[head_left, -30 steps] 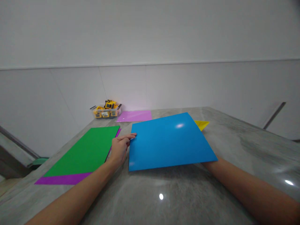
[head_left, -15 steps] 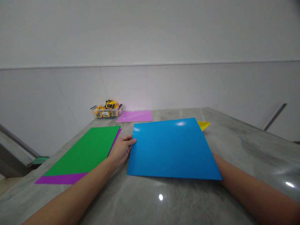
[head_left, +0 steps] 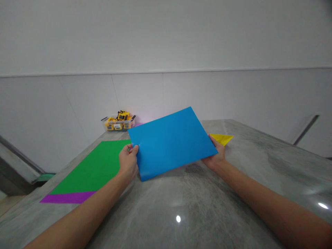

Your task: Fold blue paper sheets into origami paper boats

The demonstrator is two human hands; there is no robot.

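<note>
Pale grey wall panels (head_left: 166,38) stand behind a polished, marble-patterned grey bench (head_left: 194,214) in the head view, where 2 bright light spots (head_left: 178,218) reflect off the surface. At the centre, raised off the bench and tilted, is a thin blue rectangular sheet (head_left: 172,143); the directions below are taken from it as seen in the picture.

Between 8 and 9 o'clock, the left hand (head_left: 129,159) grasps its near side edge, thumb pressed on the front face. Between 3 and 4 o'clock, the right hand (head_left: 216,154) grips the lower corner, its fingers mostly hidden behind the sheet.

Also between 8 and 9 o'clock, a flat green rectangular sheet (head_left: 93,167) lies over a purple sheet (head_left: 68,198), which shows along the green one's 6 o'clock edge. Between 9 and 10 o'clock, a clear plastic box (head_left: 117,126) near the wall holds yellow-and-black toy vehicles (head_left: 123,115). At 10 o'clock, a sliver of a pink sheet (head_left: 139,124) peeks out. At 3 o'clock, a yellow pointed piece (head_left: 223,139) shows just beyond the right hand.
</note>
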